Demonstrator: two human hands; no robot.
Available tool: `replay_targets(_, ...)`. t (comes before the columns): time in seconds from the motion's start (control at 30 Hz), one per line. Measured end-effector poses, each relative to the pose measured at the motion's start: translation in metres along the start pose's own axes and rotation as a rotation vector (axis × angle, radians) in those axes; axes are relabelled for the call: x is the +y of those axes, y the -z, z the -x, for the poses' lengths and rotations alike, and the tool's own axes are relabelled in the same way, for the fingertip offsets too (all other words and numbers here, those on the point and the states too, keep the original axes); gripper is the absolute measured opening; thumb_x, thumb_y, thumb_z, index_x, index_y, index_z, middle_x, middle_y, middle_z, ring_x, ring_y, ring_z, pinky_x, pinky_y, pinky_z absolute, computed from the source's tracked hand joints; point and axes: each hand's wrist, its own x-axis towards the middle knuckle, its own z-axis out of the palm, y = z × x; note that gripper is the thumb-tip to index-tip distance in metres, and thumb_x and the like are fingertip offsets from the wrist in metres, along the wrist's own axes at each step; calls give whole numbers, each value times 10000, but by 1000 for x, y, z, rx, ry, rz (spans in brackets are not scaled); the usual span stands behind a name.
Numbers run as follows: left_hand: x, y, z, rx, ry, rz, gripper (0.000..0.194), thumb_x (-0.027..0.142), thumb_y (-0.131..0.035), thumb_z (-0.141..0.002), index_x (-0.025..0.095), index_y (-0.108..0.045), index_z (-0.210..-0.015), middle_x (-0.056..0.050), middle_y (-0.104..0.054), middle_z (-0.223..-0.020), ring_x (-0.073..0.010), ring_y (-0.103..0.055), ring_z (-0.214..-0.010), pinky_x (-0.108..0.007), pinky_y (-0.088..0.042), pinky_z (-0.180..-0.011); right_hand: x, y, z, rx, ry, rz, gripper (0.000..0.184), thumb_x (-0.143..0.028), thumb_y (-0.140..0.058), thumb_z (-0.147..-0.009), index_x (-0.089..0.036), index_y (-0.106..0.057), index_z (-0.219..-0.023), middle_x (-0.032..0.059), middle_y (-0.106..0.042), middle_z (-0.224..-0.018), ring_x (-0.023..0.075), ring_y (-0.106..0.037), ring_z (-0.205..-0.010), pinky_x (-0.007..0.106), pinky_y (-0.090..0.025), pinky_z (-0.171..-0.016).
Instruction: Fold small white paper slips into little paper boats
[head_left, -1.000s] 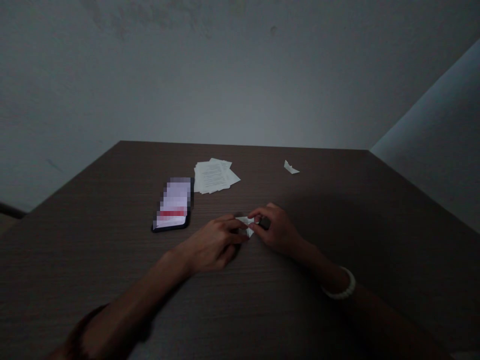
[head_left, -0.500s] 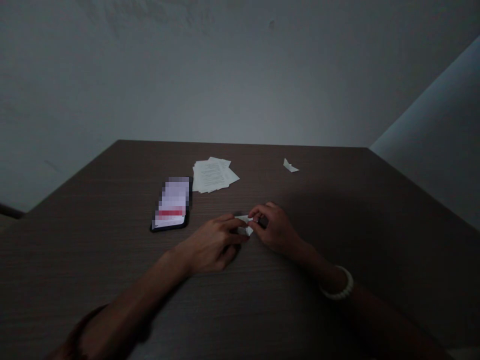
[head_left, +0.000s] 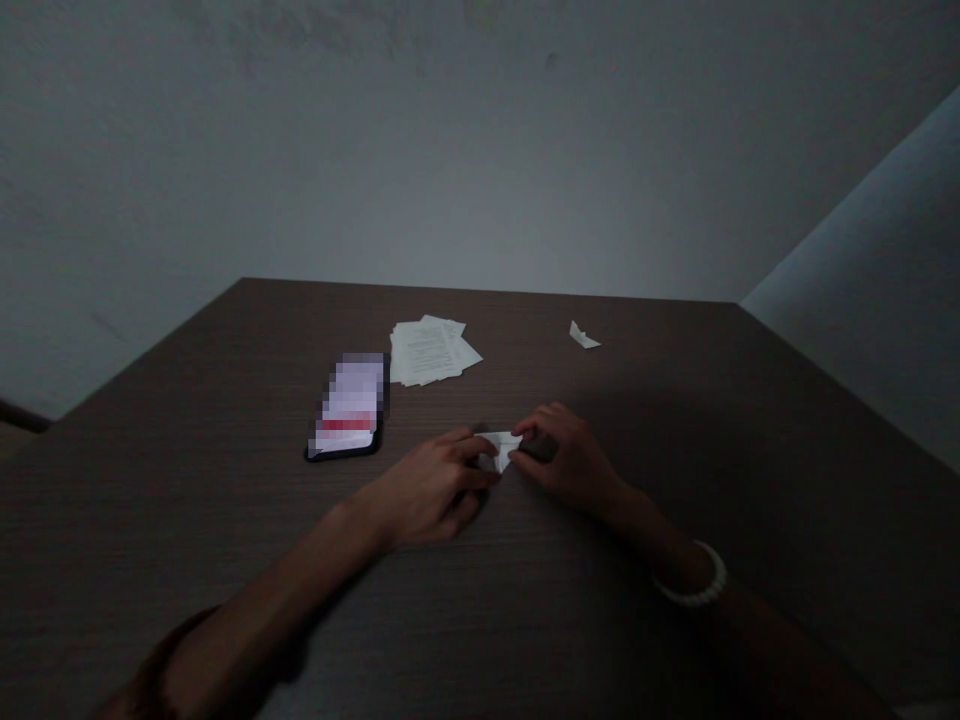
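A small folded piece of white paper (head_left: 504,450) lies on the dark wooden table (head_left: 480,620) between my two hands. My left hand (head_left: 439,485) presses its fingers on the paper's left part, thumb side low, and covers that part from sight. At the right corner, the thumb and forefinger of my right hand (head_left: 562,455) pinch the paper's edge. A white beaded bracelet (head_left: 697,580) circles my right wrist.
A phone (head_left: 349,405) with a lit, blurred screen lies left of my hands. Behind it is a loose stack of printed paper sheets (head_left: 427,352). A small folded paper boat (head_left: 583,336) sits at the back right. A grey wall (head_left: 480,150) rises behind the table.
My right hand has shifted slightly right, its fingertips now at the paper's right corner, so more of the paper shows. My left hand stays in nearly the same place.
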Motion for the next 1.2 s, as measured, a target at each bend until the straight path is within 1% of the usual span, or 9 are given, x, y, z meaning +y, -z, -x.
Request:
replay_targets(0.13,-2,1,-1,8,-17,-1,260,119,-522,-802,158,-711,-976,-113,-607,-1114,-270,-567,-1021,-440,-504,-910,-3,-1,1,-70,24,-7,195,-145,-730,-734,-203,-616,-881,-17,-608,-736,161,-555,-729,285,-398,-705)
replay_targets(0.23,-1,2,-2,0,-21,2,280,118,-519,-800,156,-709,-1002,-115,-614,-1104,-267,-570,-1012,-435,-509,-899,-4,-4,1,-95,-9,-11,172,-158,-731,-734,-207,-622,-856,-25,-618,-711,155,-557,-707,288,-394,-711)
replay_targets(0.43,1,4,-3,0,-14,16,274,110,-505,-799,163,-715,-968,-109,-632,-1082,-262,-582,-989,-428,-514,-882,-3,-6,2,-96,-71,-21,149,-172,-731,-718,-210,-638,-828,-30,-616,-694,147,-558,-688,286,-401,-715)
replay_targets(0.53,2,4,-3,3,-23,10,284,113,-506,-801,163,-713,-989,-111,-632,-1097,-265,-581,-1005,-430,-513,-888,-4,-5,2,-94,-86,-20,161,-185,-750,-704,-208,-644,-823,-31,-606,-677,145,-547,-676,272,-394,-677)
replay_targets(0.6,2,3,-3,6,-28,7,268,116,-510,-803,162,-714,-970,-109,-632,-1099,-264,-581,-1008,-436,-510,-899,-4,-4,2,-95,-91,-14,170,-192,-762,-695,-207,-647,-820,-31,-600,-668,145,-541,-677,265,-386,-659)
replay_targets(0.8,2,3,-3,22,-27,12,258,115,-500,-815,159,-719,-945,-107,-635,-1111,-253,-591,-1001,-440,-502,-922,-4,-5,3,-99,-95,0,153,-212,-759,-707,-205,-651,-815,-34,-590,-647,139,-521,-647,265,-367,-642)
replay_targets(1.0,1,1,-3,18,-24,13,231,125,-507,-816,167,-719,-896,-100,-622,-1117,-254,-582,-1003,-419,-507,-901,-3,-5,2,-95,-102,-25,123,-173,-724,-730,-205,-653,-826,-40,-586,-643,127,-517,-636,259,-361,-640)
replay_targets(1.2,1,-1,-2,11,-21,6,220,126,-507,-808,161,-713,-877,-102,-622,-1077,-258,-574,-999,-429,-504,-904,-2,-3,2,-105,-117,-56,118,-154,-715,-743,-207,-654,-830,-36,-590,-650,126,-519,-642,253,-364,-631)
